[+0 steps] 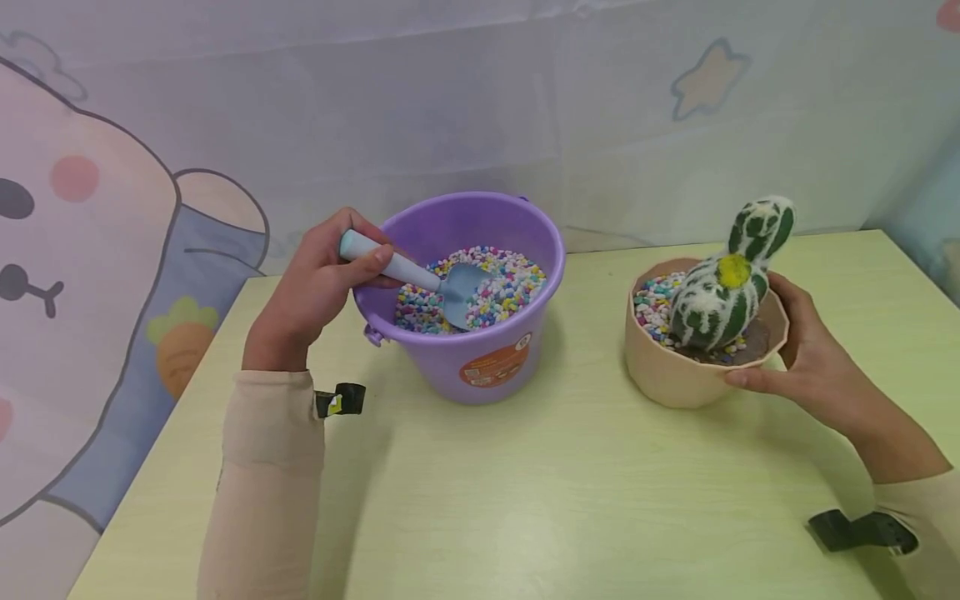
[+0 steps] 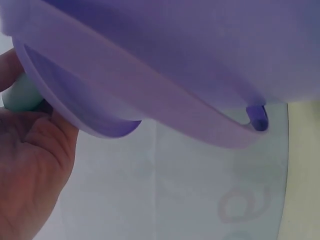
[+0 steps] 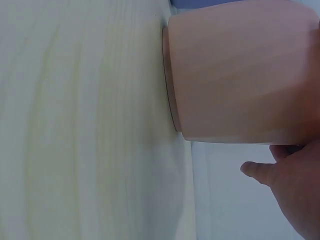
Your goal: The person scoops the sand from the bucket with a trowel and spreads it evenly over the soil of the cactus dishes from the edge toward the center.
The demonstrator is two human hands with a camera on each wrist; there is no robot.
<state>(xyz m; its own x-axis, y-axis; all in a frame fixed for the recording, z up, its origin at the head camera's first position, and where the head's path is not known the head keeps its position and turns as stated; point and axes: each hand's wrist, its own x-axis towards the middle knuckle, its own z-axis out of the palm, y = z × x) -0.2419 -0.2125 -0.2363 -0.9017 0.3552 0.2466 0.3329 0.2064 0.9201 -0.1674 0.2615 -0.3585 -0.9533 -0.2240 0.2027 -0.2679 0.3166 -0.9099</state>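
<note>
My left hand [image 1: 318,283] grips the pale handle of a small blue trowel [image 1: 420,279]; its blade is dug into the coloured pebbles [image 1: 502,287] inside a purple bucket [image 1: 480,367]. In the left wrist view the bucket's rim [image 2: 150,95] fills the frame above my palm [image 2: 30,165]. My right hand [image 1: 802,358] holds the rim of a beige pot [image 1: 675,375] at its right side. The pot holds a green-and-white toy cactus [image 1: 723,287], dark soil and some pebbles. The right wrist view shows the pot's wall [image 3: 240,75] and my thumb [image 3: 260,170].
Bucket and pot stand on a pale yellow-green table [image 1: 525,483]. A cartoon-printed cloth backdrop [image 1: 112,208] hangs behind and to the left. A wrist camera strap [image 1: 341,400] sits on each sleeve.
</note>
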